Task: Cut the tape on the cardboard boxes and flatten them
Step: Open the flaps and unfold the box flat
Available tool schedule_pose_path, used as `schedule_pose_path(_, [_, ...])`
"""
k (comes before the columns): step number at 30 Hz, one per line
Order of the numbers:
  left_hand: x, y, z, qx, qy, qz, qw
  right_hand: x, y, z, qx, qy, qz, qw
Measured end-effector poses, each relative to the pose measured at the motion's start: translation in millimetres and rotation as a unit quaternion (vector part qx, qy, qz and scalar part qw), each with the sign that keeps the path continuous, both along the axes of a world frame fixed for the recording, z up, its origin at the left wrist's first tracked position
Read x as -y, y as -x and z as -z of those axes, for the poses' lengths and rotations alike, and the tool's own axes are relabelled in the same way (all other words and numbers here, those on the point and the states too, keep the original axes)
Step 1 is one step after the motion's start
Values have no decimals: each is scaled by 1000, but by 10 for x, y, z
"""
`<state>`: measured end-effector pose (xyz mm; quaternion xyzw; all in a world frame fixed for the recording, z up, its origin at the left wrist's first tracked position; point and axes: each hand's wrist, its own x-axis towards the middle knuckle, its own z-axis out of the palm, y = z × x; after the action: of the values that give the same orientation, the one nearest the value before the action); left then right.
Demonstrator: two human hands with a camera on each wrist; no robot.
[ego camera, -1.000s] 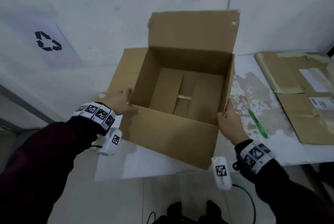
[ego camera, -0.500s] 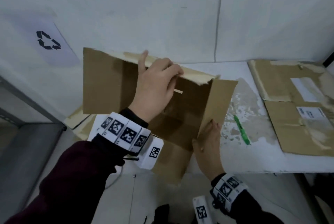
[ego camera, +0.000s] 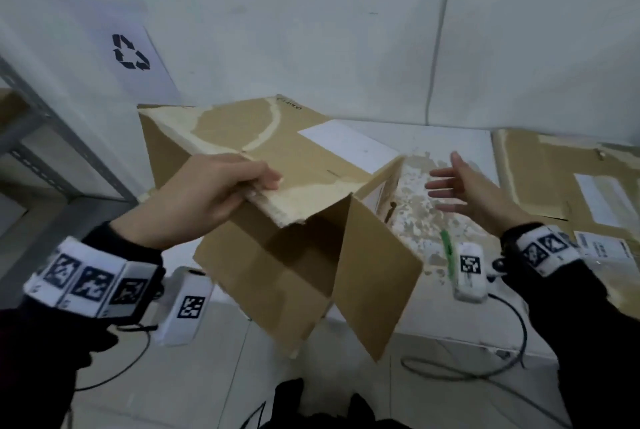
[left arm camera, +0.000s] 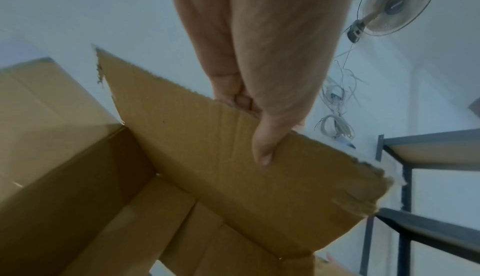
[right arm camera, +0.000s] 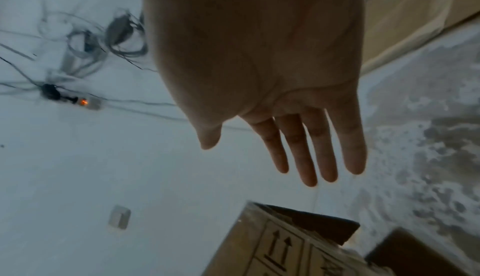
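Note:
A brown cardboard box (ego camera: 277,269) lies tipped on its side over the front edge of the white table (ego camera: 446,141), its open mouth toward me. My left hand (ego camera: 221,193) pinches the box's upper flap (left arm camera: 207,136), thumb (left arm camera: 262,148) under the cardboard and fingers above. My right hand (ego camera: 460,186) hovers to the right of the box with fingers (right arm camera: 309,157) straight and spread, touching nothing. A green cutter (ego camera: 447,252) lies on the table below that hand, partly behind the wrist camera. The box corner with arrow marks (right arm camera: 280,245) shows under the right hand.
Flattened cardboard with white labels (ego camera: 568,186) lies on the table's right side. A grey metal shelf rack (ego camera: 52,137) stands at the left. A recycling sign (ego camera: 130,52) hangs on the wall. Cables (ego camera: 485,373) trail on the floor beneath the table edge.
The box has been turned from upright onto its side. My left hand moved from its left wall to the upper flap. My right hand let go and lifted away to the right.

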<state>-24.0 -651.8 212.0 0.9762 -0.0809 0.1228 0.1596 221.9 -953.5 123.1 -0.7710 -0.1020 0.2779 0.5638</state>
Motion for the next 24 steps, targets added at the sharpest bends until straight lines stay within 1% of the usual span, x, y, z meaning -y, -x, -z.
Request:
schedule_pose_path(3, [9, 219, 29, -16, 0, -9, 1000, -262, -45, 75, -20, 69, -76, 994])
schedule_pose_path(5, [-3, 350, 84, -37, -9, -22, 999, -468, 1, 129, -39, 76, -112, 990])
schedule_pose_path(7, [-43, 465, 139, -58, -25, -40, 997, -652, 83, 160, -64, 31, -116, 991])
schedule_pose_path(9, [-106, 549, 202, -70, -39, -48, 996, -765, 163, 190, -82, -23, -99, 991])
schedule_pose_path(11, [-183, 604, 294, -74, -48, -53, 995, -788, 259, 218, -59, -39, -87, 994])
schedule_pose_path(14, [-325, 589, 356, -54, -80, -84, 992, -703, 492, 222, 20, -14, -67, 997])
schedule_pose_path(15, [-388, 559, 357, -58, -92, -96, 989, -656, 587, 229, 37, -16, -65, 997])
schedule_pose_path(16, [-432, 529, 341, -84, -110, -100, 985, -607, 688, 258, 43, -26, -64, 997])
schedule_pose_path(17, [-458, 504, 311, -129, -134, -97, 978, -563, 778, 300, 39, -41, -60, 997])
schedule_pose_path(18, [-481, 486, 273, -185, -169, -97, 963, -524, 872, 333, 30, -63, -52, 996])
schedule_pose_path(20, [-465, 465, 143, -284, -263, -118, 914, -463, 1034, 382, 12, -109, -34, 993])
schedule_pose_path(21, [-433, 463, 44, -317, -303, -135, 889, -445, 1078, 406, 9, -119, -32, 992])
schedule_pose_path(22, [-359, 460, -82, -336, -324, -157, 870, -437, 1109, 414, 8, -120, -34, 992])
schedule_pose_path(23, [-270, 455, -214, -334, -329, -182, 865, -440, 1115, 439, 7, -116, -36, 993])
schedule_pose_path(24, [-172, 452, -323, -312, -310, -203, 875, -450, 1124, 439, 8, -115, -40, 993])
